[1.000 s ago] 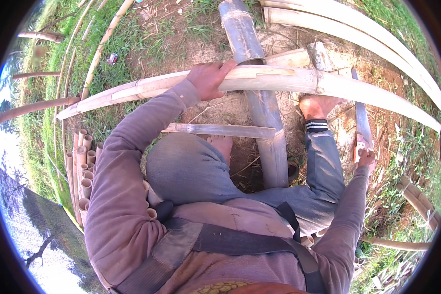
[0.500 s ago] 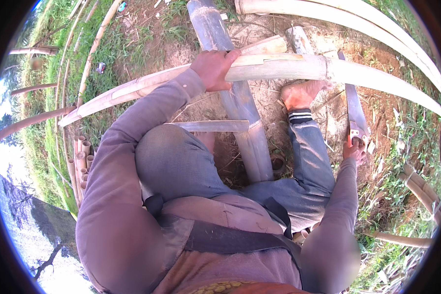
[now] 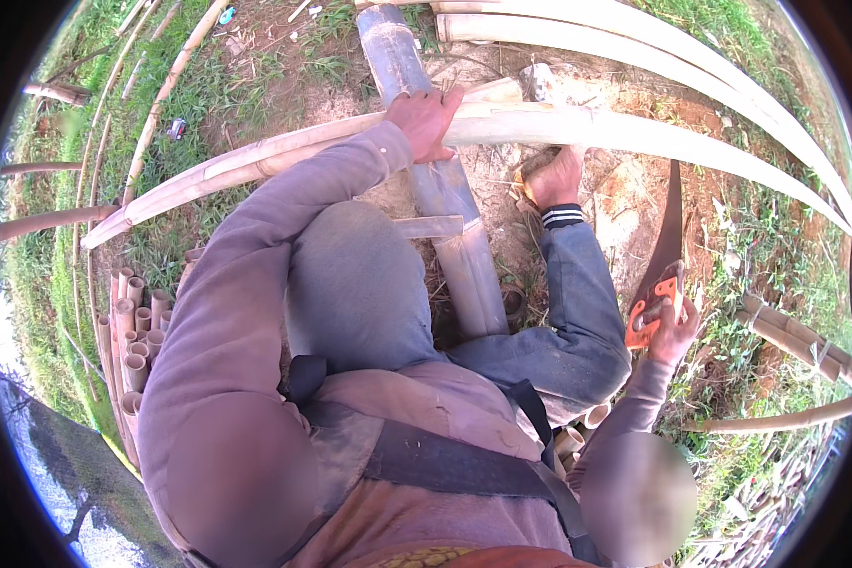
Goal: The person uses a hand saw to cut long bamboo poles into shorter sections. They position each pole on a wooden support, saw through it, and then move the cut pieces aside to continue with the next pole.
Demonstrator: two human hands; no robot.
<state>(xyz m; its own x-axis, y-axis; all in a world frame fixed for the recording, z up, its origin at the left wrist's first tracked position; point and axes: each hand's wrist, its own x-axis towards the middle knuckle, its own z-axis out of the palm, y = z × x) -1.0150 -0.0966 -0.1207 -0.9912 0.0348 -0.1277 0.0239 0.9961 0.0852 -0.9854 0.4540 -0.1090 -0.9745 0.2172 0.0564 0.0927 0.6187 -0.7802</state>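
Note:
A long pale bamboo pole [image 3: 530, 125] crosses in front of me, lying over a thick grey bamboo log [image 3: 454, 204]. My left hand [image 3: 424, 123] is wrapped over the pole where it crosses the log, pressing on it. Out to the right, my right hand [image 3: 673, 333] grips a handsaw [image 3: 661, 237] by its orange handle. The blade points away from me, its far end close to the pole's near side but apart from it as far as I can see. My bare foot [image 3: 556, 178] is against the pole's near side, right of the log.
More long pale poles [image 3: 625, 59] curve along the far right. Cut bamboo pieces [image 3: 134, 327] are stacked upright at left. A short bamboo slat [image 3: 434, 227] lies by my knee. Thin poles [image 3: 175, 90] run through grass at left, and bamboo lengths [image 3: 800, 341] lie at right.
My right hand has come nearer to me with the handsaw, whose handle is now turned to show its orange side and whose blade is tilted. My left hand stays on the pole, fingers shifted slightly.

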